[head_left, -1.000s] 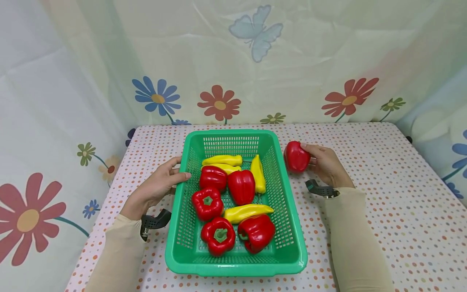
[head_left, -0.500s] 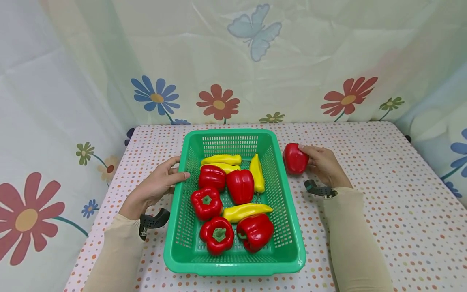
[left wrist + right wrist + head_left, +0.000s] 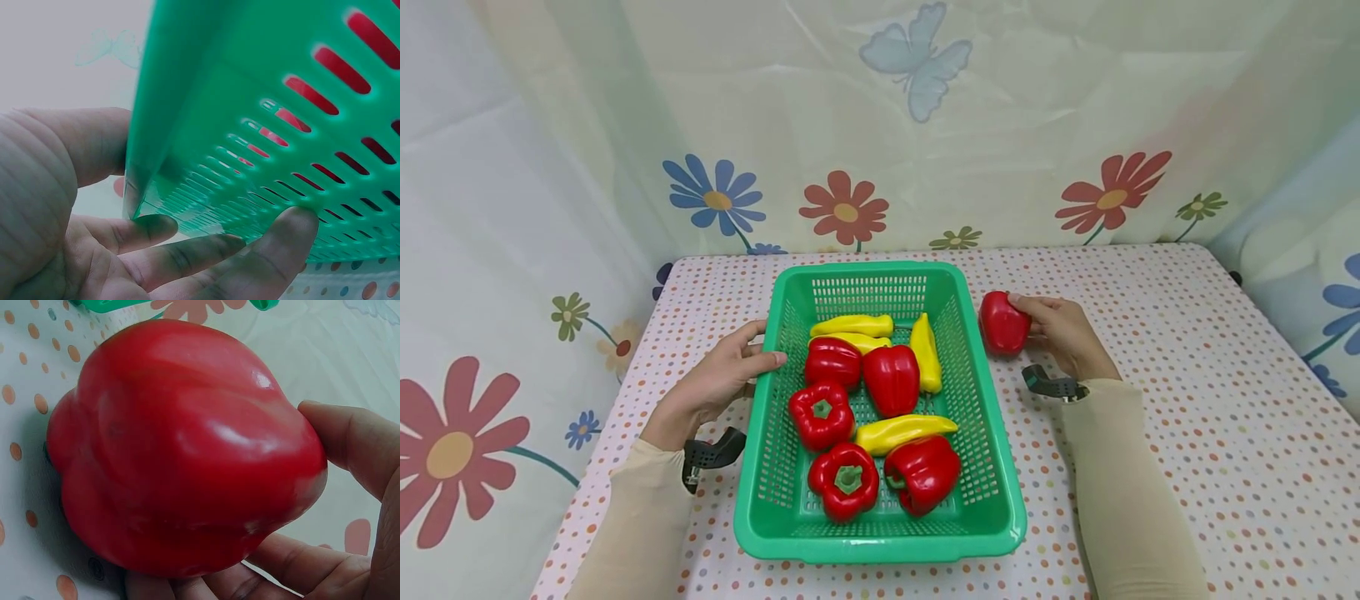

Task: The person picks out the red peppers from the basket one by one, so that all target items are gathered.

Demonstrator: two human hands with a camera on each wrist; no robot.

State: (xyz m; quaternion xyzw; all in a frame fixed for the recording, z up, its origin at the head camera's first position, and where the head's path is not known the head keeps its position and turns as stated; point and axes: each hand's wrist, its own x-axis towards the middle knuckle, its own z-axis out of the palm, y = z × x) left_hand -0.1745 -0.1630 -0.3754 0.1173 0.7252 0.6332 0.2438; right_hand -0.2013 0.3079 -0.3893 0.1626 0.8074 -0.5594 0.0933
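Note:
My left hand (image 3: pixel 715 379) grips the left side of a green plastic basket (image 3: pixel 880 550). In the left wrist view its thumb (image 3: pixel 97 140) lies at the rim, and the fingers (image 3: pixel 187 256) reach beneath along the slotted outer wall. Just outside the basket's right side, my right hand (image 3: pixel 1063 329) holds a glossy red bell pepper (image 3: pixel 1002 323). The right wrist view shows the pepper (image 3: pixel 194 444) close over the tabletop, between the thumb and the fingers curled below it. Several red bell peppers (image 3: pixel 892 381) and long yellow peppers (image 3: pixel 906 433) lie inside the basket.
A white dotted cloth (image 3: pixel 1210 375) covers the table around the basket. Behind the table's back edge hangs a pale curtain (image 3: pixel 1022 108) printed with flowers and a butterfly. Each wrist carries a small black camera mount (image 3: pixel 713 452).
The head view has shifted slightly, moving the whole scene a little left. Both hands keep their holds on the basket and the bell pepper.

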